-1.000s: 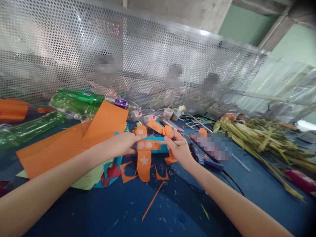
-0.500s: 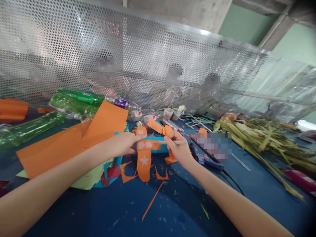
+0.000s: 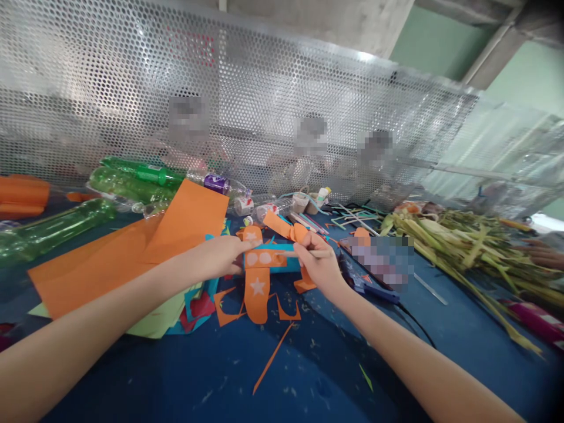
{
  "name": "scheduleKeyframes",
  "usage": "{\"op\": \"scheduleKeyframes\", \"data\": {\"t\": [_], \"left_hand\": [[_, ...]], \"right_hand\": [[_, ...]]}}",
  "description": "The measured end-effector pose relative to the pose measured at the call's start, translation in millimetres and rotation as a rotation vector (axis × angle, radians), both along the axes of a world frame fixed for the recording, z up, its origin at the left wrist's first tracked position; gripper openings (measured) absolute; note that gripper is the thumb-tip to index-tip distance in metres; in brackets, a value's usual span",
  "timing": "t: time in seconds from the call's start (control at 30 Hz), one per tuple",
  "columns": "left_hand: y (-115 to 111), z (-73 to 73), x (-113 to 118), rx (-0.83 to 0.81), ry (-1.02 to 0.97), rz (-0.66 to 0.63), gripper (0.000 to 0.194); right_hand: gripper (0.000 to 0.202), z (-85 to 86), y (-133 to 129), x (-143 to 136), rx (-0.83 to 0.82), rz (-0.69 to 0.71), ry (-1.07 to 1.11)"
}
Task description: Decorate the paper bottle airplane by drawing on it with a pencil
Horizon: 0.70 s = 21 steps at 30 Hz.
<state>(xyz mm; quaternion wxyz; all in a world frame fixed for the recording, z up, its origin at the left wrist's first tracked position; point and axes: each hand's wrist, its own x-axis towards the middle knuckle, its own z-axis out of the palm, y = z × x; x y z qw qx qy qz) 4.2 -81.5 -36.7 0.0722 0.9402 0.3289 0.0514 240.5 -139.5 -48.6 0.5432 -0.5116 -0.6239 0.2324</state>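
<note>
In the head view, a paper toy plane lies at the middle, with a blue tube body and orange wings bearing pale stars. Pale round spots run along an orange strip on its body. My left hand grips the plane's left end, fingertips partly hidden behind it. Between the closed fingers of my right hand is a slim pale paintbrush. Its tip reaches the orange strip, beside the pale spots. Curled orange paper sits at the plane's tail end, just behind my right fingers.
Orange sheets and green plastic bottles lie at left. A blue glue gun with a black cord is right of my hand. Corn husks spread at right, near another person's hand. Orange scraps lie in front.
Another person's hand has come into view at the right edge by the husks. My hands, the plane and the paintbrush show hardly any movement.
</note>
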Motion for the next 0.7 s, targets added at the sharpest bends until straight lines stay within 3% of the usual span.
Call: {"op": "scheduleKeyframes", "data": {"t": [0.7], "left_hand": [[-3.9, 5.0, 1.7, -0.004, 0.018, 0.024, 0.075]], "right_hand": [[0.028, 1.5, -0.5, 0.2, -0.005, -0.012, -0.001]]}}
